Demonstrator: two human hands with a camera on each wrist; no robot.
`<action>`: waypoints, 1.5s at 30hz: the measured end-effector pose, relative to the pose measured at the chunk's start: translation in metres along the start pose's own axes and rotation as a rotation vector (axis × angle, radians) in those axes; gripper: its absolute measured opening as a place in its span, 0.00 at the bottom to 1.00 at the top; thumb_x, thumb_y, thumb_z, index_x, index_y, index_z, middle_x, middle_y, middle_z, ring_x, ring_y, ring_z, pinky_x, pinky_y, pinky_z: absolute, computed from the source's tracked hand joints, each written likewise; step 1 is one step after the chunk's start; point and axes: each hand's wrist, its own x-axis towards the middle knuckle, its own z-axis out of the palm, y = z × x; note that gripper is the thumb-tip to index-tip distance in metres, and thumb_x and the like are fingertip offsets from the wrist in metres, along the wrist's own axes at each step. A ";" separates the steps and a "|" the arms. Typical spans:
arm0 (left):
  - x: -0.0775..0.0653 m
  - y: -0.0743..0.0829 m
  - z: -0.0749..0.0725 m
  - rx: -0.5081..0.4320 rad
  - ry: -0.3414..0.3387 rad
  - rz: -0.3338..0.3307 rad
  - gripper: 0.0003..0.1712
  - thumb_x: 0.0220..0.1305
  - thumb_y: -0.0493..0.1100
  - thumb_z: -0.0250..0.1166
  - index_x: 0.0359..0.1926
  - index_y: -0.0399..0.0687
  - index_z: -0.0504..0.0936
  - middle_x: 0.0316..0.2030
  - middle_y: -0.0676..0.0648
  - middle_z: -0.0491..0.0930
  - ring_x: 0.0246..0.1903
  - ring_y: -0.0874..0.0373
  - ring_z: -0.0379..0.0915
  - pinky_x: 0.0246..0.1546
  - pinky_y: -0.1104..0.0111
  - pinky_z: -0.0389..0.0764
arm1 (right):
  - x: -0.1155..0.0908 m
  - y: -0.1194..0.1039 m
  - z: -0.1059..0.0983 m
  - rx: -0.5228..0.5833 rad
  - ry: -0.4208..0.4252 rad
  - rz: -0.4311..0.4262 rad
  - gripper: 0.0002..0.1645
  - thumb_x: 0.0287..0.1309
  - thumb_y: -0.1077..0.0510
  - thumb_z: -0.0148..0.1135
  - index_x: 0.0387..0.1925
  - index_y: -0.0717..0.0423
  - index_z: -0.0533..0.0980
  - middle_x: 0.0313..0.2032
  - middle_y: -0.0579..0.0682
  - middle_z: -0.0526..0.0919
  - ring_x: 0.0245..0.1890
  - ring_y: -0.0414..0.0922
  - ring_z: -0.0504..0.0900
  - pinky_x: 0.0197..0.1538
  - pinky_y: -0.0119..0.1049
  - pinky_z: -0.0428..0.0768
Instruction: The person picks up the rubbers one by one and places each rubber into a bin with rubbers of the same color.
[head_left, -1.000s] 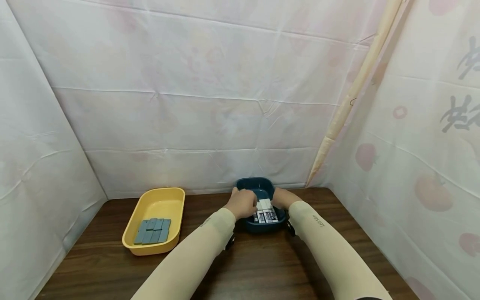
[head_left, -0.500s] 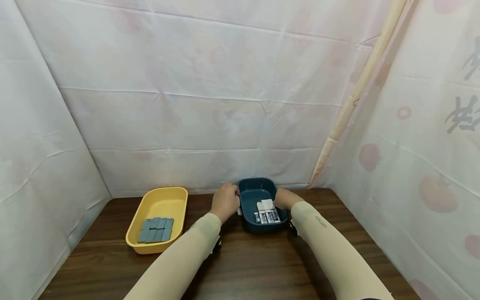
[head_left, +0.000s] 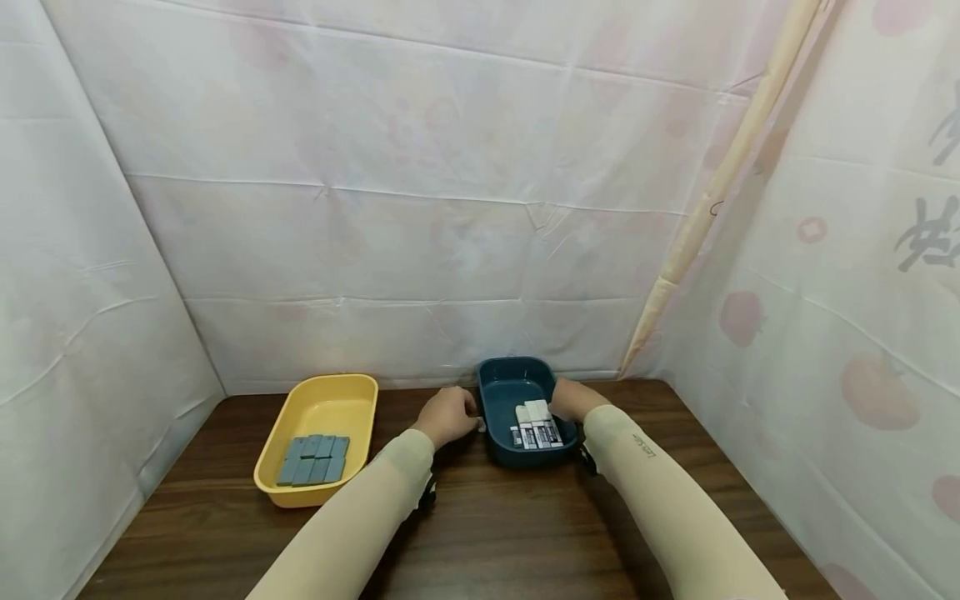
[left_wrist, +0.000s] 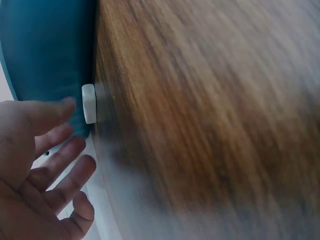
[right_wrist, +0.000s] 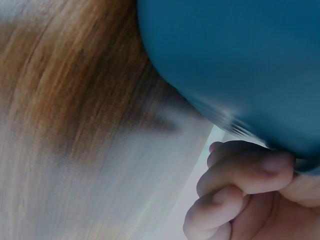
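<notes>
Beside the left wall of a dark blue basin [head_left: 515, 372], a white eraser [left_wrist: 89, 103] lies on the table. My left hand [head_left: 447, 415] is close to it; in the left wrist view the fingers are spread and loosely bent, apart from the eraser. My right hand [head_left: 573, 400] is at the basin's right rim, its fingers curled there against the blue plastic [right_wrist: 230, 60]; the fingertips inside the basin are hidden. White erasers [head_left: 536, 423], several in printed sleeves, lie grouped in the basin's near half.
To the left stands a yellow basin [head_left: 326, 387] with several grey blocks [head_left: 313, 458] laid in rows. Both basins sit on a dark wooden table [head_left: 480, 533]. A pale curtain [head_left: 405, 208] hangs behind, with more on either side.
My left hand has moved left out of the blue basin and down to the table beside it; the white eraser it carried now lies there, released. The right hand has stayed at the rim.
</notes>
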 end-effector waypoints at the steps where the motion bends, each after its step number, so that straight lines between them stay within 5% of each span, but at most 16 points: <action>1: 0.000 0.000 0.001 0.005 -0.012 0.003 0.05 0.70 0.45 0.81 0.41 0.52 0.94 0.42 0.51 0.92 0.37 0.56 0.85 0.45 0.53 0.89 | 0.000 0.000 0.000 0.000 -0.003 0.000 0.10 0.79 0.62 0.60 0.37 0.59 0.81 0.35 0.52 0.80 0.35 0.49 0.81 0.44 0.42 0.80; 13: -0.001 0.009 0.005 0.094 -0.047 0.052 0.08 0.66 0.44 0.84 0.32 0.54 0.92 0.33 0.55 0.89 0.31 0.59 0.81 0.40 0.56 0.87 | 0.000 0.003 0.003 0.018 -0.008 0.057 0.09 0.78 0.61 0.62 0.49 0.64 0.83 0.42 0.54 0.85 0.40 0.49 0.84 0.49 0.44 0.85; 22: 0.001 0.011 0.008 0.151 -0.042 0.107 0.12 0.69 0.41 0.79 0.27 0.53 0.88 0.25 0.55 0.85 0.26 0.58 0.74 0.34 0.60 0.79 | -0.006 0.002 0.000 0.032 -0.005 0.058 0.08 0.78 0.61 0.63 0.47 0.63 0.84 0.42 0.53 0.86 0.40 0.49 0.85 0.48 0.43 0.86; 28: 0.003 0.003 0.005 0.122 -0.029 0.088 0.08 0.66 0.42 0.81 0.30 0.53 0.91 0.31 0.55 0.88 0.28 0.59 0.79 0.36 0.58 0.85 | -0.004 -0.001 0.000 0.021 0.014 0.024 0.09 0.78 0.61 0.63 0.48 0.63 0.84 0.44 0.53 0.87 0.41 0.48 0.84 0.53 0.46 0.85; 33: 0.004 0.000 -0.006 0.059 0.054 0.033 0.09 0.67 0.40 0.79 0.30 0.49 0.89 0.31 0.52 0.86 0.27 0.59 0.75 0.32 0.60 0.80 | -0.003 -0.001 -0.001 0.016 0.000 0.036 0.08 0.78 0.60 0.62 0.41 0.60 0.83 0.39 0.53 0.85 0.37 0.48 0.84 0.46 0.43 0.84; 39: 0.004 0.013 -0.018 -0.003 0.247 0.037 0.03 0.72 0.41 0.77 0.41 0.46 0.95 0.44 0.47 0.91 0.40 0.54 0.86 0.43 0.55 0.89 | -0.003 -0.001 -0.002 0.018 -0.006 0.035 0.10 0.78 0.60 0.62 0.37 0.60 0.82 0.35 0.52 0.82 0.35 0.48 0.82 0.43 0.41 0.81; 45: 0.007 0.032 -0.018 -0.008 0.262 0.103 0.05 0.74 0.42 0.76 0.45 0.46 0.96 0.47 0.46 0.91 0.47 0.52 0.87 0.49 0.55 0.90 | 0.000 -0.001 0.000 0.021 -0.007 0.053 0.09 0.77 0.59 0.62 0.40 0.60 0.83 0.38 0.53 0.84 0.37 0.49 0.84 0.45 0.43 0.83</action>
